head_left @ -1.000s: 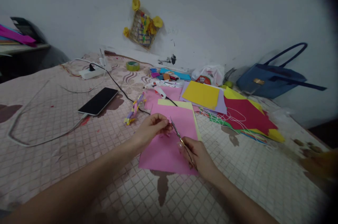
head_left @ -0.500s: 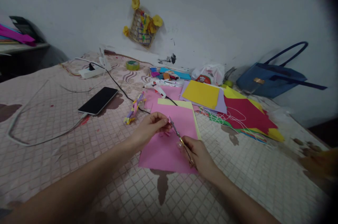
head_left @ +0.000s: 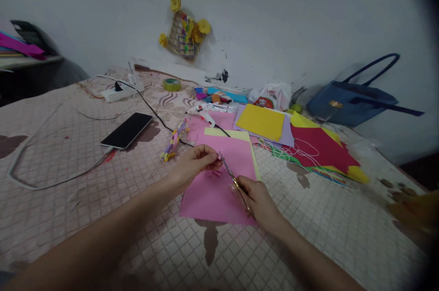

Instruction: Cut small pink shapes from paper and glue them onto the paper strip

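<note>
Between the fingertips of my left hand (head_left: pixel 202 160) is a small piece of pink paper (head_left: pixel 218 154), mostly hidden by the fingers. My right hand (head_left: pixel 257 199) is closed around the handles of a pair of scissors (head_left: pixel 236 183). Their blades point up and left and meet the small piece at my left fingertips. Under both hands lies a pink paper sheet (head_left: pixel 219 204), with a pale yellow sheet (head_left: pixel 244 135) beneath it. A few pink scraps (head_left: pixel 214 174) rest on the sheet below my left hand.
Left of the sheets are a braided paper band (head_left: pixel 174 140) and a phone (head_left: pixel 126 131) on its cable. Behind lie a glue gun (head_left: pixel 206 116), green tape (head_left: pixel 172 84) and yellow paper (head_left: pixel 260 121). White string (head_left: pixel 302 149), red paper (head_left: pixel 318 149) and a blue bag (head_left: pixel 353 101) are to the right.
Hardly anything differs. Both hands keep their places, with the scissors at the small pink paper piece; the whole view has shifted very slightly.
</note>
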Demonstrator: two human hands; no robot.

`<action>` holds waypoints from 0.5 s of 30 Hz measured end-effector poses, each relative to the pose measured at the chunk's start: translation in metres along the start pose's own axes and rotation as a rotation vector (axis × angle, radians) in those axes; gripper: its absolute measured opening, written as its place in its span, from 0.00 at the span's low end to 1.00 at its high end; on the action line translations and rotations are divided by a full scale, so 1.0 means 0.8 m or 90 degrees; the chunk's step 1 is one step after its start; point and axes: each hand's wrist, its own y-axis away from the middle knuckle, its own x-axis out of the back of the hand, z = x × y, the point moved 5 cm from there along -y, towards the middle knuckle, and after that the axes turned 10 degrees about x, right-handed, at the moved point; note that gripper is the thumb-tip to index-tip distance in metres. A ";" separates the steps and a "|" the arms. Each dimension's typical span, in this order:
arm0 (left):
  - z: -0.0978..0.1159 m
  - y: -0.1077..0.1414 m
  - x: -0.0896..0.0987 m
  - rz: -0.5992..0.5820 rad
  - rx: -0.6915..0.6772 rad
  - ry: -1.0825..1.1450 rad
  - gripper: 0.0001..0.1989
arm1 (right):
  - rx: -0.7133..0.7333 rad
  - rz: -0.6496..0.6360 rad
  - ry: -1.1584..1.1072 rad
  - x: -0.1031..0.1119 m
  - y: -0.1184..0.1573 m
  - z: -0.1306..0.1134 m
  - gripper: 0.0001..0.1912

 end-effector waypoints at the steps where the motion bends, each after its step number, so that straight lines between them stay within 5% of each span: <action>1: 0.000 0.000 0.000 0.001 0.001 0.001 0.07 | 0.004 0.002 0.003 0.000 0.000 -0.001 0.18; 15: -0.009 0.004 -0.010 -0.003 0.015 0.080 0.06 | 0.011 0.029 -0.100 -0.008 -0.001 -0.002 0.18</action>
